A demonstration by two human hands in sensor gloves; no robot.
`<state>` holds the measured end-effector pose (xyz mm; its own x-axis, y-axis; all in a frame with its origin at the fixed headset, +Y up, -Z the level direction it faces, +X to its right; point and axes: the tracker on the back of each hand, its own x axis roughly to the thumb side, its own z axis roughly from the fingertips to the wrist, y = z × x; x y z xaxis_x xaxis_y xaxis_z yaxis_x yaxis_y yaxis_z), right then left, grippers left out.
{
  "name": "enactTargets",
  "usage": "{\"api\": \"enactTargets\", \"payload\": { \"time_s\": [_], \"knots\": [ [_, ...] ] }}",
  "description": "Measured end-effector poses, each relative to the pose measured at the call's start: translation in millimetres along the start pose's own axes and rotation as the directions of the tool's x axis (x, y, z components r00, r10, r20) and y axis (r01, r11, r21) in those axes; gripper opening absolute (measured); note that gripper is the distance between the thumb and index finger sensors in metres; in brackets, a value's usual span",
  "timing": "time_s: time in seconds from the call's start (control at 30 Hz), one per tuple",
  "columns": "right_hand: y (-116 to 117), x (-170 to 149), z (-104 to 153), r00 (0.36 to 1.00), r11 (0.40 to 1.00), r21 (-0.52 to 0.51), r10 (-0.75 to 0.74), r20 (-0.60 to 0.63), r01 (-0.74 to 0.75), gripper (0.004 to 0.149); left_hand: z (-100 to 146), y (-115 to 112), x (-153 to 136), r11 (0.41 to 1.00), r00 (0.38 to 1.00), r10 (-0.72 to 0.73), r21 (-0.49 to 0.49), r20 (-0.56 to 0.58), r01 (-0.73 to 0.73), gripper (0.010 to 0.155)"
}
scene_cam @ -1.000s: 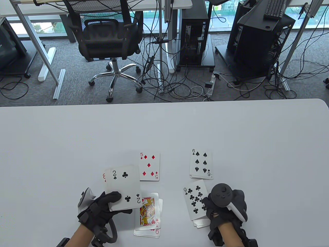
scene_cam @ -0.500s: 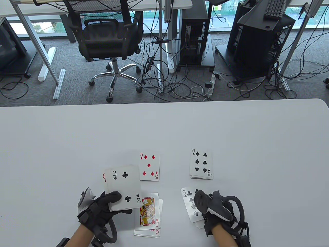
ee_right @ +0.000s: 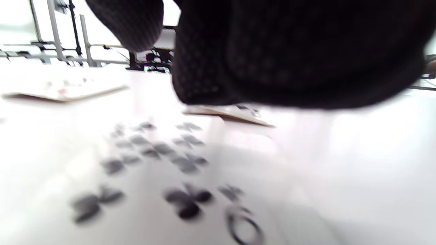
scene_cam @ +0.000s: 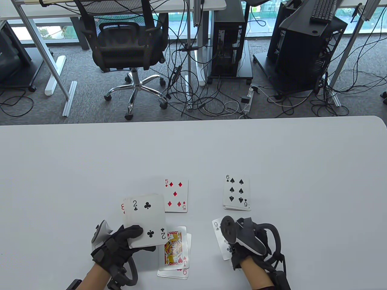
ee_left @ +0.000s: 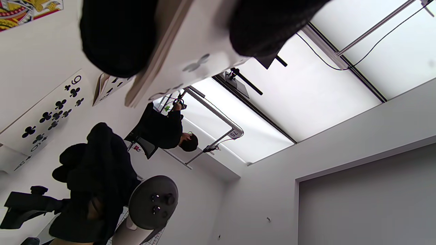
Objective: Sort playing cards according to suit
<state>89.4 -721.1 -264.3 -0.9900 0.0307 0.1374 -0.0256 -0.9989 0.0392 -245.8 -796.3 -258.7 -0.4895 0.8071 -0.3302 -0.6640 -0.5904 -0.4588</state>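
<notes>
My left hand [scene_cam: 121,243] grips a stack of cards with the 2 of clubs [scene_cam: 145,220] on top, thumb across its near edge; the left wrist view shows the stack [ee_left: 194,51] between my fingers [ee_left: 115,34]. My right hand [scene_cam: 235,248] hovers over the near half of the clubs pile topped by the 9 of clubs [scene_cam: 218,234], which lies flat on the table. The right wrist view shows that card [ee_right: 163,163] blurred just below my fingers [ee_right: 272,51]. Other piles are the 5 of diamonds [scene_cam: 176,195], the 6 of spades [scene_cam: 236,192] and the jack of hearts [scene_cam: 175,249].
The piles lie on a white table [scene_cam: 193,151] near its front edge. A red card [scene_cam: 122,207] peeks out behind the held stack. Beyond the far edge are an office chair [scene_cam: 127,45], cables and computer towers on the floor.
My right hand has turned and slid left over the 9 of clubs, covering more of it; the card shifted slightly left. My left hand and its stack have not moved.
</notes>
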Motion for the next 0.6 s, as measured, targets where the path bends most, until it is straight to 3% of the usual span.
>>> {"api": "enactTargets", "payload": {
  "time_s": [0.13,0.3,0.47,0.6],
  "knots": [
    [-17.6,37.7,-3.8,0.954,0.962,-0.104,-0.229,0.193,0.252,0.054,-0.1,0.0,-0.3,1.000,1.000,-0.002,-0.004,-0.003,0.002,0.062],
    [-20.2,83.6,-8.2,0.788,0.830,-0.081,-0.487,0.377,0.552,0.061,-0.3,0.2,-0.1,1.000,1.000,-0.006,-0.006,-0.002,0.006,0.062],
    [-12.7,115.7,-12.0,0.683,0.764,0.054,-0.604,0.410,0.643,0.085,-0.7,0.3,0.3,1.000,1.000,-0.014,-0.009,-0.002,0.014,0.062],
    [-6.9,128.3,-12.1,0.691,0.756,-0.019,-0.587,0.422,0.654,0.082,-0.7,0.9,0.5,1.000,1.000,-0.012,-0.014,0.003,0.012,0.062]
  ]
}}
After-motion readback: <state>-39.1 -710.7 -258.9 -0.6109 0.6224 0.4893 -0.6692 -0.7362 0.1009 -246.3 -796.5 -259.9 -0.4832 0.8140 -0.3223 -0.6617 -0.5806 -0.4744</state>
